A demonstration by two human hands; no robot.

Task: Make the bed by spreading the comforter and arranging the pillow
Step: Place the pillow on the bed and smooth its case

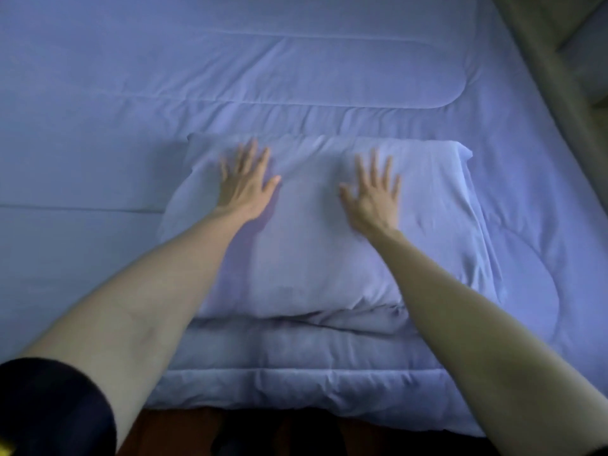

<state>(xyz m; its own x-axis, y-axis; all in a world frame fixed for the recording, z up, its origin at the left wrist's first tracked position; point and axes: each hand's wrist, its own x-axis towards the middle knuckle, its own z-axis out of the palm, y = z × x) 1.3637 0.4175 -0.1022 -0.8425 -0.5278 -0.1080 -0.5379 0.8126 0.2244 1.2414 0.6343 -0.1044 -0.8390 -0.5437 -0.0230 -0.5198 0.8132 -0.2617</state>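
Observation:
A pale blue pillow [312,245] lies flat on the blue quilted comforter [230,74], near the bed's front edge. The comforter is spread across the whole bed with a few soft creases. My left hand [246,185] rests palm down on the pillow's far left part, fingers spread. My right hand [375,192] lies palm down on the pillow's far middle, fingers also apart. Neither hand grips any fabric. Both forearms reach over the pillow and hide parts of its near side.
A grey-brown strip of floor or bed frame [552,60] runs along the bed's right side at the top right. Dark floor [296,436] shows below the comforter's front edge. A dark sleeve [49,409] covers my left upper arm.

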